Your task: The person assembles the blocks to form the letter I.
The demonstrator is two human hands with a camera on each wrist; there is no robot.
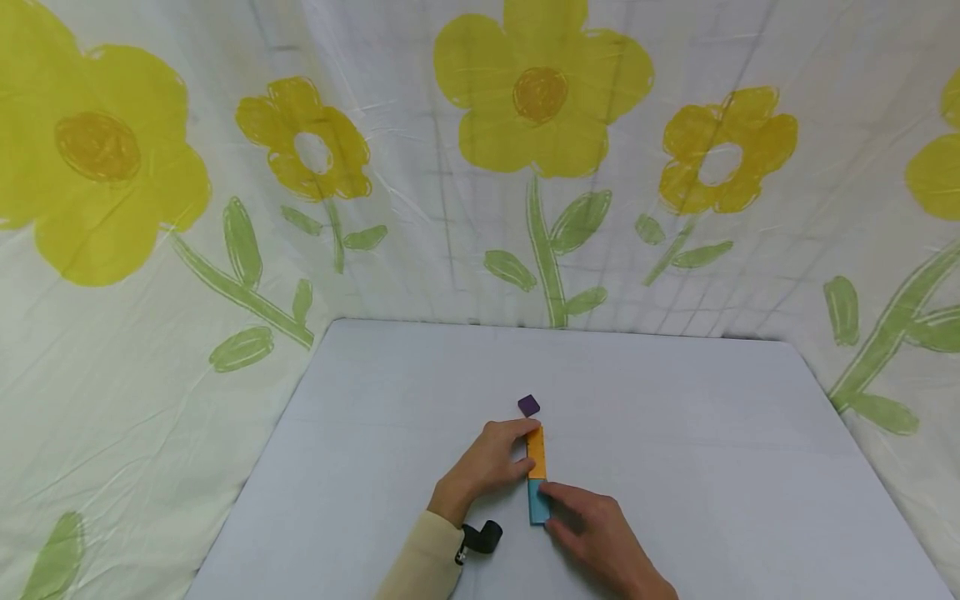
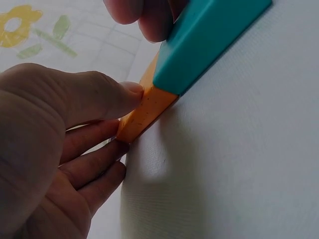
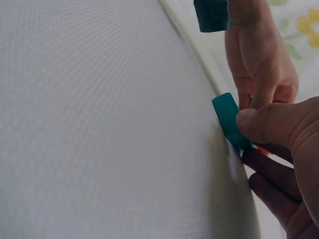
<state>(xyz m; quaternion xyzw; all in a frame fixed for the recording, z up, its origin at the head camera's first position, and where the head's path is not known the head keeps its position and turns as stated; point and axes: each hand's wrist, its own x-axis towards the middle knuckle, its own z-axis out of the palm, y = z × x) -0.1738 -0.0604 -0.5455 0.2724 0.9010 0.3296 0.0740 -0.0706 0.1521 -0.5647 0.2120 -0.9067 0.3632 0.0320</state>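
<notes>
An orange block (image 1: pixel 536 454) and a teal block (image 1: pixel 537 504) lie end to end on the table, forming one straight bar. My left hand (image 1: pixel 487 460) pinches the orange block, thumb near the joint and fingers at the far end. With thumb and fingers, my right hand (image 1: pixel 596 529) holds the teal block from the right. In the left wrist view the teal block (image 2: pixel 212 40) touches the end of the orange block (image 2: pixel 149 109). Just beyond the orange block's far end sits a small dark purple block (image 1: pixel 528 406).
The white table (image 1: pixel 712 458) has a straight back edge, with a flower-printed curtain (image 1: pixel 405 250) hanging behind it. A black wrist camera (image 1: pixel 483 537) sticks out from the left wrist, over the table.
</notes>
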